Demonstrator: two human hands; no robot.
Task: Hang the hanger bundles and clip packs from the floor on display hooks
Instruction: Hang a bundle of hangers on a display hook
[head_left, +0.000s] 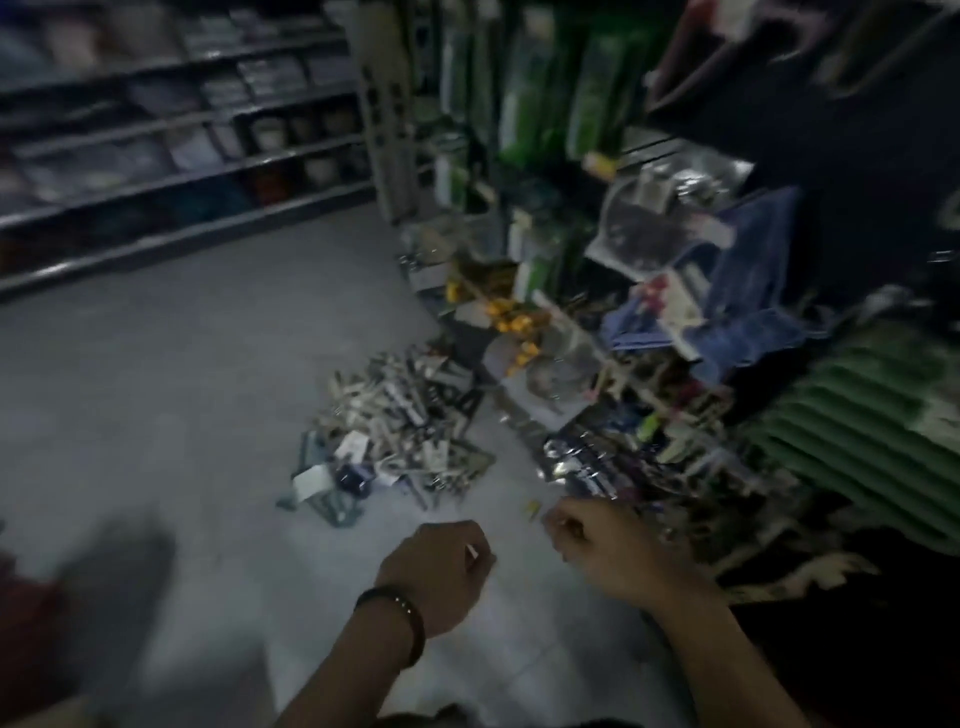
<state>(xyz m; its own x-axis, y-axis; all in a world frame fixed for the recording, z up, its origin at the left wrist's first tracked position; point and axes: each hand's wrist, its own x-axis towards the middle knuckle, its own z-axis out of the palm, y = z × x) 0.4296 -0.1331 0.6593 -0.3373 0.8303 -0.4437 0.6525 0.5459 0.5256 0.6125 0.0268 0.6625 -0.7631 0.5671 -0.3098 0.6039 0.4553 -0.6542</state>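
Hovering low over the grey floor (182, 389), short of a pile of hanger bundles and clip packs (395, 436).
The left hand (441, 564), a dark bracelet (395, 618) on its wrist, and the right hand (592, 540) hang side by side, apart, fingers curled; blur hides whether either grips anything. The pile lies beside crowded display shelves (597, 364).

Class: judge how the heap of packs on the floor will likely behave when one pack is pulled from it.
The heap of packs lies loosely criss-crossed, so neighbours would probably slide or tangle. The pieces look thin and small, so likely light. The floor looks smooth; pushed packs may skid.
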